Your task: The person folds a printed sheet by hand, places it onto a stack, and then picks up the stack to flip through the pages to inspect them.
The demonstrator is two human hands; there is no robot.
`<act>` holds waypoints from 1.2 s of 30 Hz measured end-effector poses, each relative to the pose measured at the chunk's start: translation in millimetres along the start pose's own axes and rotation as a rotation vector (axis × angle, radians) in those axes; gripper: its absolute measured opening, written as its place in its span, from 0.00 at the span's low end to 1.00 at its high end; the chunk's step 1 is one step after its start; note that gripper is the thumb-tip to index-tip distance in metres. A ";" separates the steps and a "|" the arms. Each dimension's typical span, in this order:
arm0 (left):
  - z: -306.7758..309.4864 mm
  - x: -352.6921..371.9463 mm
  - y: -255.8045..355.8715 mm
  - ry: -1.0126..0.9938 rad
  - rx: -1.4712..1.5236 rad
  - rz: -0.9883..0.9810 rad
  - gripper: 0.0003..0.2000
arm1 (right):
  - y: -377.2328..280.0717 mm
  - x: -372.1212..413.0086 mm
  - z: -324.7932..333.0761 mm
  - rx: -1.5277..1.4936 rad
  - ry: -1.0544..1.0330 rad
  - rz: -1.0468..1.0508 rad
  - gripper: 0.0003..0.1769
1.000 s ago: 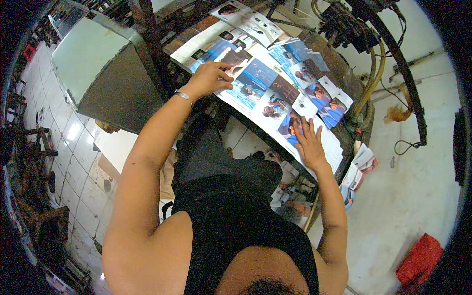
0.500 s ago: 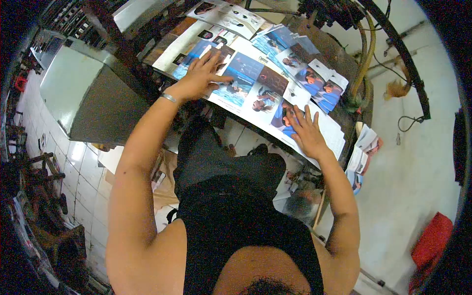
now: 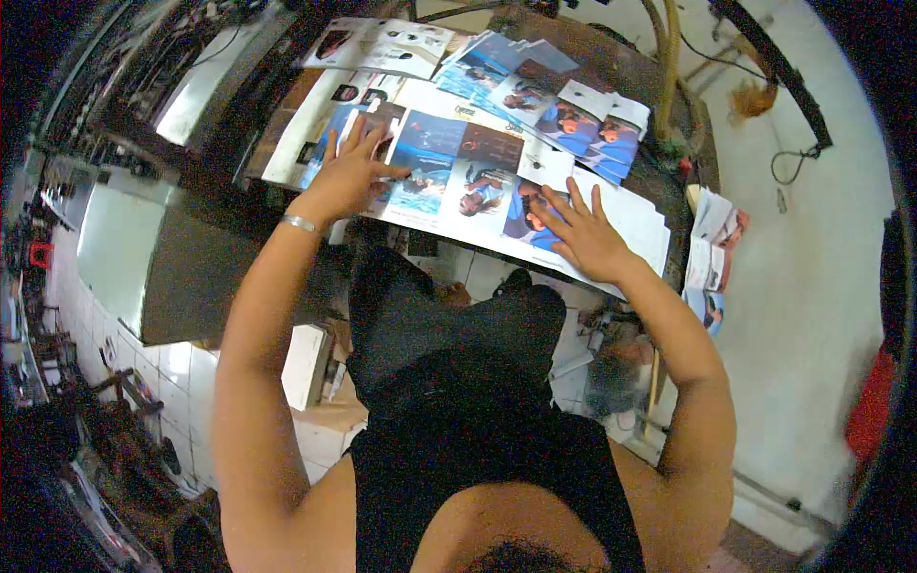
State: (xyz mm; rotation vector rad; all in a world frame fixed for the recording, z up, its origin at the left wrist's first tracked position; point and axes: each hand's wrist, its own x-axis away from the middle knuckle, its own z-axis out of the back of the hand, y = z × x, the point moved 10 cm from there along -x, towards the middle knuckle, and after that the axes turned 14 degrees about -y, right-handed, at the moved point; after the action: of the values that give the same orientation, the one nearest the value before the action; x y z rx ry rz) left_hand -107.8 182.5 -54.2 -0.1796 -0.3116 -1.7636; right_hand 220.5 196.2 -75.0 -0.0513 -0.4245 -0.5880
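Note:
My left hand (image 3: 340, 183), with a silver bracelet at the wrist, lies with spread fingers on the left part of a wide printed sheet (image 3: 482, 218). Its thumb reaches toward a blue water picture. Toward the sheet's right end, my right hand (image 3: 594, 241) rests with its fingers apart over a picture with blue in it. Behind the sheet, a fanned group of printed pages (image 3: 523, 88) lies partly overlapping. A white page with dark pictures (image 3: 380, 48) is at the far left. Both palms hide what is directly under them.
The sheets lie on a dark, worn table (image 3: 611, 48). Folded prints (image 3: 712, 253) hang or lean beyond its right edge. A pale-topped box-like panel (image 3: 119, 253) stands on the left over tiled floor. A yellowish hose (image 3: 667, 72) runs behind the table, near the white wall (image 3: 802, 315).
My view has tilted and shifted, so the table and sheets appear farther left and slightly higher. Both hands stay on about the same spots of the printed sheet, fingers still spread.

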 end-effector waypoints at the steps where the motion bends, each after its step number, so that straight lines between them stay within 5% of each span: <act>1: 4.2 0.8 5.3 -0.014 -0.023 -0.003 0.23 | -1.3 1.1 1.1 -0.002 0.015 0.007 0.45; 13: 43.3 -15.6 62.0 0.185 -0.217 0.001 0.09 | -0.5 4.6 0.1 -0.025 -0.030 -0.014 0.46; 19: 27.7 -51.9 184.6 0.146 0.175 -0.471 0.18 | -2.6 1.6 0.6 -0.031 -0.057 -0.005 0.40; 26: 1.0 -72.1 218.4 -0.074 0.166 -0.407 0.31 | 1.0 0.8 -3.1 -0.065 -0.120 -0.024 0.33; 36: -4.8 -70.8 215.1 0.042 0.227 -0.463 0.34 | 4.1 -1.6 -9.7 -0.007 -0.039 0.007 0.33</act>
State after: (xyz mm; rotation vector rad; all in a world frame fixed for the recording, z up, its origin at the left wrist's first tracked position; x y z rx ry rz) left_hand 117.5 206.2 -55.3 0.1023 -0.5528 -2.1657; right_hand 225.3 198.9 -84.2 -0.0710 -0.4603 -0.5824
